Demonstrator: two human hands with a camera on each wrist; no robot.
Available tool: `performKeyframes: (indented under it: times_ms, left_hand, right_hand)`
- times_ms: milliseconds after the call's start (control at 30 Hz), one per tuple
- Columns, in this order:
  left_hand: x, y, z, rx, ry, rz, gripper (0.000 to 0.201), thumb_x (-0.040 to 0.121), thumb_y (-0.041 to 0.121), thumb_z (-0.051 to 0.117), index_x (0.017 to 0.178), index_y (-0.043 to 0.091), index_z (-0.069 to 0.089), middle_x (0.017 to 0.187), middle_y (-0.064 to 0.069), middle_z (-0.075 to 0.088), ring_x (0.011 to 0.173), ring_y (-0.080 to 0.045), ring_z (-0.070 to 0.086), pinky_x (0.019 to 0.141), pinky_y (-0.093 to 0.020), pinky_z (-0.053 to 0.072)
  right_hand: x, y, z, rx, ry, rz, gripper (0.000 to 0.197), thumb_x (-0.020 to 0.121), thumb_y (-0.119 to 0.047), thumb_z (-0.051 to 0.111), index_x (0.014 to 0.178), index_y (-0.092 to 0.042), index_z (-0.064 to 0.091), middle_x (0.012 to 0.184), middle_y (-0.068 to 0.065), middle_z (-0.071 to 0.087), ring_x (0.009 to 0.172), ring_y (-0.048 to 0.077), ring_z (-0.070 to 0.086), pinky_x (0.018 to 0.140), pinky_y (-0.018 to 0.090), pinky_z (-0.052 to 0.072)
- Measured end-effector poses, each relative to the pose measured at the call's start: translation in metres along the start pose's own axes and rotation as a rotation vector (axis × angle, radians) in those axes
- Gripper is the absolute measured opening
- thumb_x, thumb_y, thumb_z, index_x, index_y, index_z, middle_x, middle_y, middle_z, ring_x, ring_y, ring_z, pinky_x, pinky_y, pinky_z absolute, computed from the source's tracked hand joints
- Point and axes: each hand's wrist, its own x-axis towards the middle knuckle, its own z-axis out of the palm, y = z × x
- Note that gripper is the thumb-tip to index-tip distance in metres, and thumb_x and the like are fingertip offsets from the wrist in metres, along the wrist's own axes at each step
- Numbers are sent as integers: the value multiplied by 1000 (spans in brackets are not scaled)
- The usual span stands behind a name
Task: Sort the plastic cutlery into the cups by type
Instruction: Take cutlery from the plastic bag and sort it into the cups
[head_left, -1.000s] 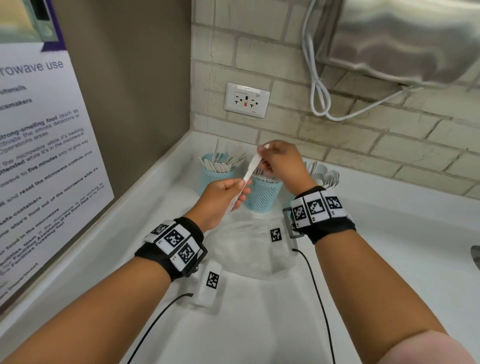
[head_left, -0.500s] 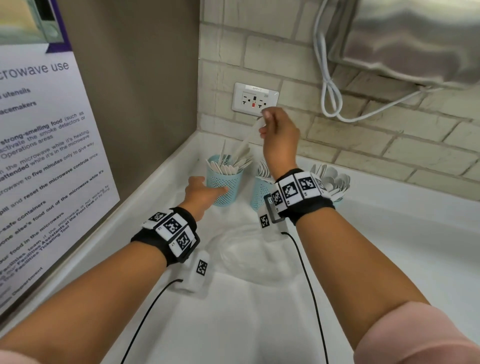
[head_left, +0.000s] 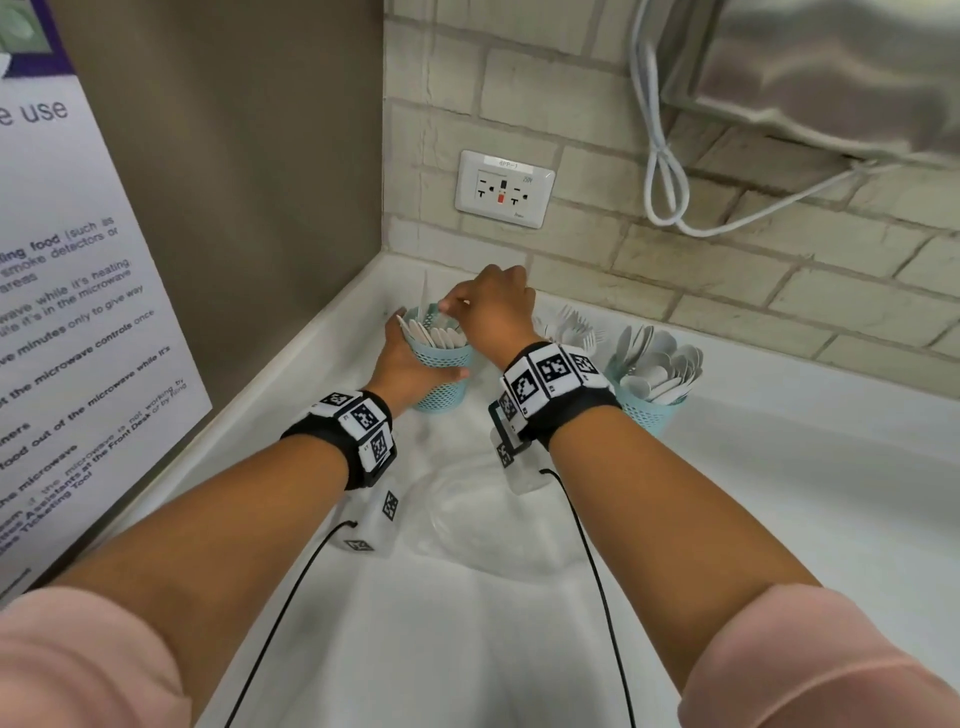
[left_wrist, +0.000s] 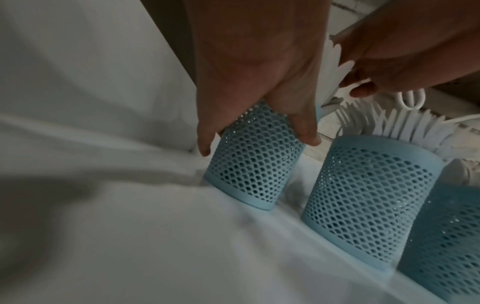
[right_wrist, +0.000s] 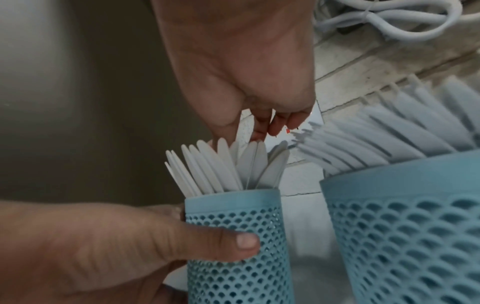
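Three light-blue mesh cups stand in a row by the back wall. My left hand (head_left: 408, 364) grips the leftmost cup (head_left: 445, 391) around its side, thumb in front (right_wrist: 241, 240). This cup (left_wrist: 254, 164) holds several white plastic knives (right_wrist: 221, 166). My right hand (head_left: 467, 307) hovers over it, fingers curled down, pinching the top of one knife (right_wrist: 259, 148) that stands in the cup. The middle cup (left_wrist: 371, 205) carries forks (head_left: 569, 325); my right wrist hides most of it in the head view. The right cup (head_left: 649, 415) is full of spoons (head_left: 660, 358).
A crumpled clear plastic bag (head_left: 483, 525) lies on the white counter (head_left: 779, 519) between my forearms. Behind are a brick wall with a socket (head_left: 504, 189), a looped white cord (head_left: 665, 171) and a steel appliance (head_left: 831, 78). A poster (head_left: 62, 312) covers the left wall.
My right hand lifted a knife out of the left hand, carried it up and then down into the left cup. The left hand let go and took hold of that cup.
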Motion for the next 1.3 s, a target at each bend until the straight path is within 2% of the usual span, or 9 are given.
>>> performKeyframes:
  times_ms: [133, 233, 400, 567, 733, 867, 967, 1100, 1300]
  left_hand:
    - [7, -15, -2, -20, 18, 18, 106, 28, 35, 92, 122, 22, 47, 115, 3, 63, 106, -15, 62, 96, -42, 50]
    - [5, -24, -4, -30, 30, 15, 102, 25, 39, 95, 117, 23, 53, 110, 3, 67, 101, -15, 65, 91, -41, 53]
    - [-15, -6, -10, -130, 35, 91, 18, 92, 0, 50, 109, -1, 55, 88, -13, 68, 80, -27, 66, 58, -28, 56]
    - [-31, -10, -14, -208, -57, 87, 46, 82, 0, 65, 124, 4, 45, 106, -1, 60, 92, -12, 63, 72, -14, 50]
    - [-30, -16, -13, 106, -79, 191, 71, 66, 4, 82, 126, 15, 46, 119, 3, 59, 107, -11, 57, 82, -14, 42]
    - [-17, -14, -4, 203, -117, 147, 62, 74, 12, 77, 129, 10, 48, 117, 1, 61, 107, -20, 61, 83, -25, 53]
    - [-15, -10, -7, 185, -71, 178, 35, 93, 8, 54, 127, 9, 46, 116, -5, 55, 99, -23, 60, 69, -23, 55]
    - [-6, -22, -13, 100, -105, 92, 92, 55, 22, 85, 132, 21, 35, 119, 0, 59, 108, -17, 59, 93, -36, 51]
    - [3, -26, -14, 47, -120, 60, 96, 43, 38, 88, 125, 26, 42, 111, 2, 64, 103, -17, 64, 90, -41, 54]
  right_hand:
    - [-21, 4, 2, 105, 33, 12, 36, 93, -44, 49, 123, -26, 61, 128, 6, 47, 122, 27, 32, 98, 36, 28]
    - [-58, 6, 13, 272, 340, -33, 47, 88, -34, 60, 129, -12, 52, 124, 16, 46, 115, 30, 40, 95, 33, 32]
    - [-99, -3, 34, 383, 234, 24, 85, 73, -37, 77, 136, 1, 34, 128, 17, 39, 121, 28, 34, 105, 32, 29]
    - [-91, -23, 43, 514, 71, 142, 128, 66, -40, 82, 148, -8, -12, 152, 20, 10, 142, 29, 10, 115, 32, 11]
    - [-46, -24, 41, 434, 165, 102, 136, 59, -51, 82, 146, -21, -18, 119, 19, 56, 110, 33, 53, 98, 47, 43]
    - [-25, -24, 41, 548, 28, -7, 126, 69, -26, 80, 145, -32, -20, 93, 15, 63, 86, 28, 62, 82, 41, 53]
    - [-26, -29, 45, 548, 0, -70, 91, 80, -12, 68, 148, -31, 10, 84, 8, 62, 79, 22, 62, 76, 30, 51]
    - [-19, -27, 44, 755, 194, 75, 36, 87, -24, 62, 120, -26, 48, 92, 10, 65, 78, 21, 65, 76, 34, 55]
    - [-10, -25, 51, 827, 250, 140, 56, 83, -23, 66, 130, -25, 37, 109, 8, 59, 98, 24, 61, 89, 38, 51]
